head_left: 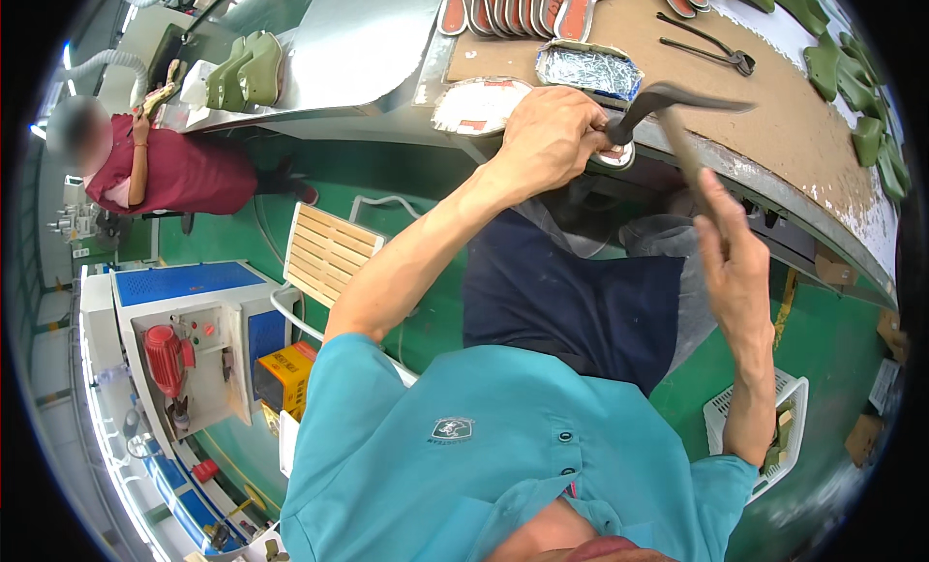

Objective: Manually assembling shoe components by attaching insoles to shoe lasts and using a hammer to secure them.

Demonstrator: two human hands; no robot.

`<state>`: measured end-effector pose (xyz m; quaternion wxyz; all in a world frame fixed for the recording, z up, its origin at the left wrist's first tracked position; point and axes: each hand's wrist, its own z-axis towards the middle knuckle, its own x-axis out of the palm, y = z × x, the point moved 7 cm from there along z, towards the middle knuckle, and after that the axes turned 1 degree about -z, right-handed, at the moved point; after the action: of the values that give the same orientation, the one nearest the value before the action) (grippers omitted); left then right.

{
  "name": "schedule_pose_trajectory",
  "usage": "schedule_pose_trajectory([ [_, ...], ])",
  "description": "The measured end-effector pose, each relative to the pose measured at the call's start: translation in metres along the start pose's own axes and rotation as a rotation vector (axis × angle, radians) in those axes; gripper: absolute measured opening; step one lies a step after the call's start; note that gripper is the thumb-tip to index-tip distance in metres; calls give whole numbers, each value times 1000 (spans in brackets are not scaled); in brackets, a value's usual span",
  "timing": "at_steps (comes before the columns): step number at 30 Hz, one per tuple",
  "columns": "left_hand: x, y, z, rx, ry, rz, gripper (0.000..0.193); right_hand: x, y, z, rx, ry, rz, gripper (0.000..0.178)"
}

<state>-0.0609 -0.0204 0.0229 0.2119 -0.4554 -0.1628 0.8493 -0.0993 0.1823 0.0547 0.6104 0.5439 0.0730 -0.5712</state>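
My right hand (735, 252) grips the wooden handle of a hammer (683, 160). Its dark, curved head (668, 99) reaches across to the fingertips of my left hand (554, 138), and its face appears at or very near them. My left hand is closed over a pale, sole-shaped piece (476, 105) at the bench edge. Whatever is pinched between the left fingers is hidden. A small rounded end with a pale rim (616, 157) shows below those fingers. Just beyond my left hand sits a tray of nails (590, 70).
Orange-faced soles (523, 8) stand in a row at the back of the workbench (774, 141). Pincers (721, 51) lie at right, near green shoe lasts (852, 83). Left are more lasts (254, 70) and a person in maroon (184, 165). A slatted chair (329, 252) and white basket (789, 426) stand below.
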Motion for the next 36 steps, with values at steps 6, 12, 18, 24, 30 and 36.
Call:
schedule_pose_trajectory([
  [6, 8, 13, 5, -156, 240, -109, 14, -21, -22, -22, 418, -154, 307, 40],
  [12, 7, 17, 5, -163, 229, -136, 14, -24, -12, -22, 405, -143, 409, 39],
  [18, 5, 10, 8, -122, 227, -114, 14, -21, -2, -12, 192, -183, 315, 40],
  [24, 3, 7, 11, -171, 269, -85, 25, -20, -7, -9, 275, -44, 132, 37],
  [30, -8, 20, 9, 40, 457, 325, 59, -23, -19, -30, 472, -178, 481, 45],
  [36, -5, 21, 5, -3, 448, 338, 61, -26, -27, -44, 400, -238, 534, 48],
])
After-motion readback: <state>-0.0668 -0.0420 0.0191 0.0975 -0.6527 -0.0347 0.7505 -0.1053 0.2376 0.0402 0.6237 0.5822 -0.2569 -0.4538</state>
